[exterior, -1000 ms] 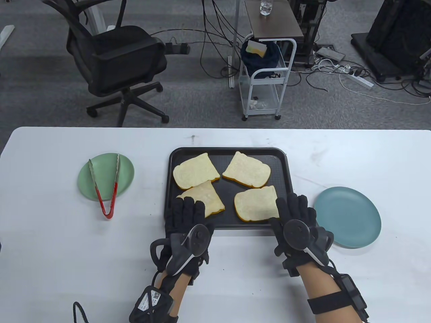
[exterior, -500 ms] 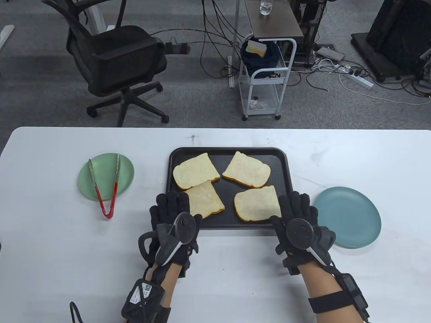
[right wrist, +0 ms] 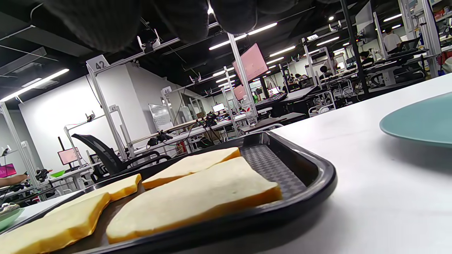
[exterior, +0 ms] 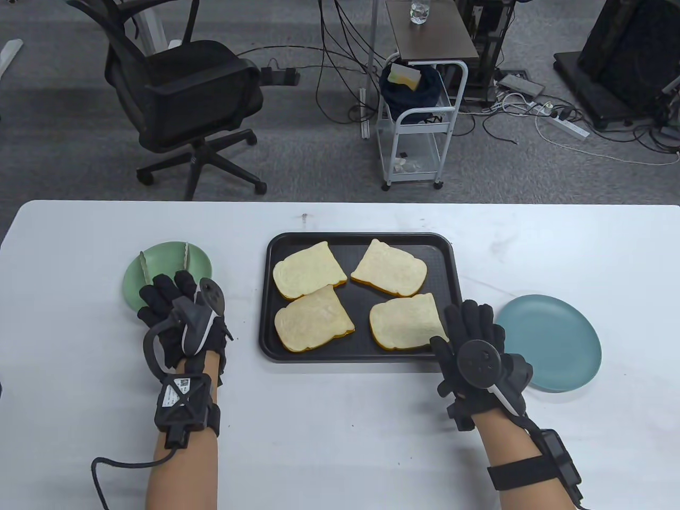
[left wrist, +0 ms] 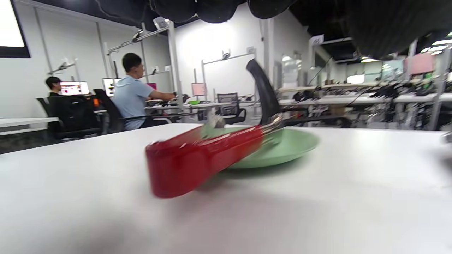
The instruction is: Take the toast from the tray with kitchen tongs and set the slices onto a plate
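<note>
Several toast slices (exterior: 313, 319) lie flat on a black tray (exterior: 361, 238) at mid table. Red-handled metal tongs (exterior: 185, 254) rest on a green plate (exterior: 159, 255) to the left; only their tips show past my left hand (exterior: 164, 289), which hovers over the handle with fingers spread. In the left wrist view the red tongs handle (left wrist: 197, 162) lies free on the table and the green plate (left wrist: 282, 148), below my fingertips (left wrist: 212, 8). My right hand (exterior: 467, 319) lies flat on the tray's near right corner, fingers straight. A blue plate (exterior: 552, 340) sits just right of it.
An office chair (exterior: 180, 95) and a white rolling cart (exterior: 419, 122) stand beyond the table's far edge, with cables on the floor. The right wrist view shows the tray rim (right wrist: 307, 173), toast (right wrist: 197, 197) and the blue plate's edge (right wrist: 420, 123).
My left hand left the tray's near left corner and swung left over the tongs handle at the green plate, uncovering the near left slice. The right hand barely shifted.
</note>
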The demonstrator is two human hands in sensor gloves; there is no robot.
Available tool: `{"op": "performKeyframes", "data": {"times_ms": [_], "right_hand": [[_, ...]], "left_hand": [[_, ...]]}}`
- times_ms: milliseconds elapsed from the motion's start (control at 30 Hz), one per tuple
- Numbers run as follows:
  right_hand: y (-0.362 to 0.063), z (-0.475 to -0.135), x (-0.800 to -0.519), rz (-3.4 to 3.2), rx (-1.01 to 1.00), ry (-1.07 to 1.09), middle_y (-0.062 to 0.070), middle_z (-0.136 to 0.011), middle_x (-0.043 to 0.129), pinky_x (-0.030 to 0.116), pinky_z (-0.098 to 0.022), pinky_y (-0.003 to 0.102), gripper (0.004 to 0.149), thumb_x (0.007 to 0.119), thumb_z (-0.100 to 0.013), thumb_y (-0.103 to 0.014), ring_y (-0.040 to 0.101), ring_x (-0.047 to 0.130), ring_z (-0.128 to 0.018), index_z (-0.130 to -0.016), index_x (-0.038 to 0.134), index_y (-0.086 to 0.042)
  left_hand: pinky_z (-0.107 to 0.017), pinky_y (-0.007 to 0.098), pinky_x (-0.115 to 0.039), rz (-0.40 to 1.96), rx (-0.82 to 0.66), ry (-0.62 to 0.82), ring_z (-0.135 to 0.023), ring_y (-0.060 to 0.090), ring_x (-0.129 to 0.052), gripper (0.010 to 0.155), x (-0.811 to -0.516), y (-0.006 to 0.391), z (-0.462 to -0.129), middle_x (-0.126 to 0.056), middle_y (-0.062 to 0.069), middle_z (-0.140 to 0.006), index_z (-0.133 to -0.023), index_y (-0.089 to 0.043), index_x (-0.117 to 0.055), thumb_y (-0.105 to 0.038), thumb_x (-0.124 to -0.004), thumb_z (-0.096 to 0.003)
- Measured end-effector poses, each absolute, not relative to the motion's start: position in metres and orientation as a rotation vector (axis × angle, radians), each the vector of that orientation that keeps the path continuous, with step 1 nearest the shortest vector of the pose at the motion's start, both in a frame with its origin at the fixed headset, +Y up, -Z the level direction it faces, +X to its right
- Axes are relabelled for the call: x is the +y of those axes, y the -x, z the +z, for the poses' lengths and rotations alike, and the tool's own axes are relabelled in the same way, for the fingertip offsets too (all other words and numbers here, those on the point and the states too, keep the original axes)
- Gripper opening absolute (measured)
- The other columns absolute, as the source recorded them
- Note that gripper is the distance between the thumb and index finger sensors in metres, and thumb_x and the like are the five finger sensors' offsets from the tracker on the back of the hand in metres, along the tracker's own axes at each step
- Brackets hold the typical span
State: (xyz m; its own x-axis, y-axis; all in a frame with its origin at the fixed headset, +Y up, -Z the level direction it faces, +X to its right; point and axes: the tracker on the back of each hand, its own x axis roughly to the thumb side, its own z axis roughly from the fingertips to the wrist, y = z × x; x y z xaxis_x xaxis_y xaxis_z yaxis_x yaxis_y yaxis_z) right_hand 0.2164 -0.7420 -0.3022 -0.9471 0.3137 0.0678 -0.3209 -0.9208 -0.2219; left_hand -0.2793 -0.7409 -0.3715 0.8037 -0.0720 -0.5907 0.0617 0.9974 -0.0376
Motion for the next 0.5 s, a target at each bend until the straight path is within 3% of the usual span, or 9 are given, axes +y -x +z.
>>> {"op": "performKeyframes", "data": {"times_ms": [167, 500], "right_hand": [[-0.216, -0.302, -0.742, 2.808, -0.329, -0.035, 0.015, -0.118, 0.043, 0.045, -0.069, 0.065, 0.067, 0.062, -0.049, -0.056, 0.044, 0.038, -0.105, -0.109, 0.053, -0.027], [-0.215, -0.301, -0.740, 2.826, -0.320, -0.034, 0.015, -0.118, 0.043, 0.045, -0.068, 0.065, 0.067, 0.062, -0.049, -0.056, 0.044, 0.038, -0.105, -0.109, 0.053, -0.027]], "left_hand": [[-0.077, 0.060, -0.050, -0.056, 0.708, 0.102, -0.112, 0.041, -0.041, 0.084, -0.768, 0.306, -0.381, -0.030, 0.009, -0.120, -0.106, -0.032, -0.034, -0.066, -0.072, -0.0390], [-0.070, 0.056, -0.065, 0.025, 0.776, 0.158, -0.095, 0.035, -0.074, 0.079, -0.797, 0.324, -0.386, -0.050, 0.011, -0.116, -0.105, -0.032, -0.034, -0.058, -0.074, -0.0417]]}}
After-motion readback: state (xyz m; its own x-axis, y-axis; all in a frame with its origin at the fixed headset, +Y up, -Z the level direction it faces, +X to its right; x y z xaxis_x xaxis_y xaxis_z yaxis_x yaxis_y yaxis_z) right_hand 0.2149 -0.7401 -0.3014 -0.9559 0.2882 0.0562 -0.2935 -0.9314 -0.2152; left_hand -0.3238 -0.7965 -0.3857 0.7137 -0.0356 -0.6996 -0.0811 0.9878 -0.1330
